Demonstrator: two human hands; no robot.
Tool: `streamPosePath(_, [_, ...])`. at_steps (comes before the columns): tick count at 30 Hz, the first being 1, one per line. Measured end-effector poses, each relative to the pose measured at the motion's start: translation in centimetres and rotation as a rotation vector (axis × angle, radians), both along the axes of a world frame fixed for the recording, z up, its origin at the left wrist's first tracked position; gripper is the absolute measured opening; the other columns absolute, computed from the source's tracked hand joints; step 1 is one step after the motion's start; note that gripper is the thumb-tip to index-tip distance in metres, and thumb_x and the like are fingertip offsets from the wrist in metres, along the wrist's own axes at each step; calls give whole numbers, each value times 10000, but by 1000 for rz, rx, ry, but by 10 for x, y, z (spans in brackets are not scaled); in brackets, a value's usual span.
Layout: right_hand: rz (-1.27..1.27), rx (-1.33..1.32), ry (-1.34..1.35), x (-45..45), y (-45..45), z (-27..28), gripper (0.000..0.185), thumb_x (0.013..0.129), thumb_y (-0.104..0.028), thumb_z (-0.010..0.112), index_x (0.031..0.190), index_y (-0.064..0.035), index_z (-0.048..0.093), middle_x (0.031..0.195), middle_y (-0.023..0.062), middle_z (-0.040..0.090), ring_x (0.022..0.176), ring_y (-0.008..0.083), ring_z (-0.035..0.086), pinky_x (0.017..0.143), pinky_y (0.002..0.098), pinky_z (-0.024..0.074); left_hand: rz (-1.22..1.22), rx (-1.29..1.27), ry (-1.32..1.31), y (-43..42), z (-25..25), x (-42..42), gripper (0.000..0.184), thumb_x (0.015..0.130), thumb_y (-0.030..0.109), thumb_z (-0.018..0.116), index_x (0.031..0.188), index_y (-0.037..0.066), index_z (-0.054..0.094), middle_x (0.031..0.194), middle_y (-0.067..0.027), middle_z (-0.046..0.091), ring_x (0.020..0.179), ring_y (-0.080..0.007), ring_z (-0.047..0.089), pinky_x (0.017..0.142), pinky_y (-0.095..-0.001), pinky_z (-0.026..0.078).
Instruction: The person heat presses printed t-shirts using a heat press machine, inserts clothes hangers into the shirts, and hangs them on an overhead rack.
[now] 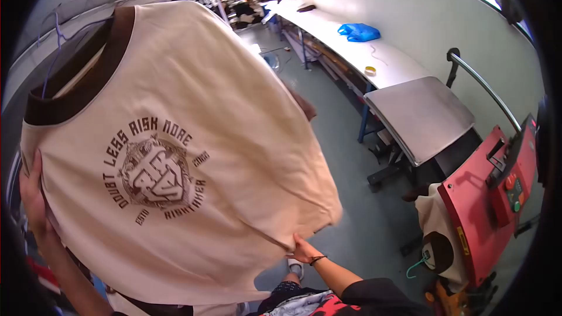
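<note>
We hold the printed shirt (228,158) spread before us: our right hand (305,250) pinches its lower edge; our left hand (34,193) meets its side, finger closure indeterminable. We judge this step as spreading cloth, calling for even support. The blue bag (360,32) hides any contents

Two hands (32,190) (304,250); one held shirt (246,129); one press (477,216); apparently one blue bag (360,33).
</note>
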State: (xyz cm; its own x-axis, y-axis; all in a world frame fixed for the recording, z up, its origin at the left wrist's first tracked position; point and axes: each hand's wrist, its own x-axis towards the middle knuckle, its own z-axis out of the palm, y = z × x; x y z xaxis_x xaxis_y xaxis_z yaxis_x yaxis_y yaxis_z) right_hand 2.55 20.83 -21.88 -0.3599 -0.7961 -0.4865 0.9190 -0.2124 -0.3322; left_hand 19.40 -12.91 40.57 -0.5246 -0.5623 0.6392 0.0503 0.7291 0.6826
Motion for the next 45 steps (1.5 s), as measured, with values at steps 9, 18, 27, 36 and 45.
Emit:
streamPosePath(9, [-887,47,265,-116,139,88,407,956,-237,547,1304,-40,464,1225,121,592,1103,258,595,952,406,492,-134,86,-52,-179,-124,-234,552,948,303,574,1333,-72,453,1360,-140,492,1222,-217,468,1040,-304,331])
streamPosePath(18, [-1296,-13,406,-103,187,224,481,913,-145,582,1348,-9,425,1276,139,560,1163,255,557,991,394,450,-84,-298,-140,-161,-483,-476,459,964,196,546,1268,-138,460,1341,-264,480,1226,-345,481,1069,-401,333])
streamPosePath(27, [-328,-439,395,-243,98,246,597,827,-54,678,1352,34,408,1206,73,586,1116,132,541,923,271,435,-321,225,-804,26,-619,-514,401,930,197,553,1249,-41,506,1247,-217,547,1133,-311,537,951,-377,442])
streamPosePath(36, [-148,-268,678,-367,82,316,779,858,-89,630,1487,-9,177,1297,34,458,1170,99,412,992,236,350,-956,748,-594,173,-450,-680,446,913,309,565,1262,36,516,1204,-163,565,1082,-276,551,886,-353,476])
streamPosePath(45, [-337,438,942,-414,23,282,414,857,-81,547,1257,-18,463,1153,113,559,1088,207,526,922,316,403,-2290,-57,-1596,208,-332,-825,259,867,110,643,1070,-48,616,1049,-78,632,946,-152,573,820,-293,468])
